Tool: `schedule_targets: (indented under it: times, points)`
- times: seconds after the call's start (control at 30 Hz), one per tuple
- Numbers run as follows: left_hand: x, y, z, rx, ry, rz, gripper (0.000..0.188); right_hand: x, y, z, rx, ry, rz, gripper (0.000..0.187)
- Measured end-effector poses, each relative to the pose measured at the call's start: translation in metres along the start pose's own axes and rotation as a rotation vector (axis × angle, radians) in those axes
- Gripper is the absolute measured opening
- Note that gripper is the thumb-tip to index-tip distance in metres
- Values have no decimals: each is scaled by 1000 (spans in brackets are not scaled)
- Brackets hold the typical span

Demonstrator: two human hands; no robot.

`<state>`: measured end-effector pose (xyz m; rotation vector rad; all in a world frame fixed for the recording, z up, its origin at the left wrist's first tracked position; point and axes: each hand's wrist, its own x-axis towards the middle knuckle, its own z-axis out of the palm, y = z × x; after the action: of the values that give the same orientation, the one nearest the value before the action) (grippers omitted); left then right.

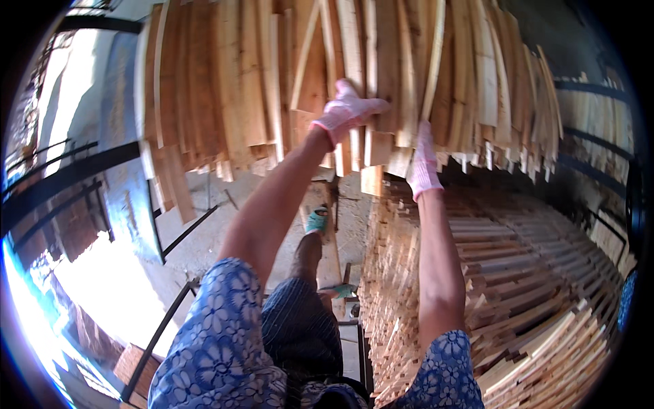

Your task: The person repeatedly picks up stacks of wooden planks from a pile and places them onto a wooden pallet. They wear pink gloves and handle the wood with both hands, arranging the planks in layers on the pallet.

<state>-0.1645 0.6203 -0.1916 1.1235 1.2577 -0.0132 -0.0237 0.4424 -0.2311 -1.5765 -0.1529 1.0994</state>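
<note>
Both my hands wear pale pink work gloves and reach forward to a wide stack of long, thin wooden boards (255, 82). My left hand (347, 112) lies over the board ends near the middle, thumb and fingers spread apart. Farther right and a little nearer, my right hand (424, 167) rests against the ends of the boards, its fingers stretched out and seen edge-on. Neither hand visibly grips a board. Between my hands, several board ends (378, 146) stick out unevenly toward me.
Below and right lies a large pile of stacked wooden strips (511, 273). Dark metal rails (75, 174) run along the left; more bars (593, 88) stand at the right. My feet in green footwear (317, 220) are on a narrow plank (330, 262) above a grey floor (194, 242).
</note>
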Motion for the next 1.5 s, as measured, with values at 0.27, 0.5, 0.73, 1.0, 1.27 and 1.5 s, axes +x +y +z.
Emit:
schedule_targets:
  times: [0.27,0.5,0.73,1.0,1.27,1.5]
  points:
    - [-132,-57,-57,-15,-219,95,72,-172,19,30,-77,1,51,71]
    - [-100,-181,-39,-525,-307,258,84,-133,34,48,435,-167,290,73]
    - [-175,-99,-33,-645,-344,-58,134,-161,6,40,-157,-26,126,87]
    - [-265,-114,-24,-440,-281,41,128,-259,19,31,549,-244,241,72]
    - [-353,-60,-33,-387,-219,84,120,-315,-26,36,595,-254,265,82]
    - [-451,22,18,15,-375,446,122,-447,-149,-14,703,-73,-47,83]
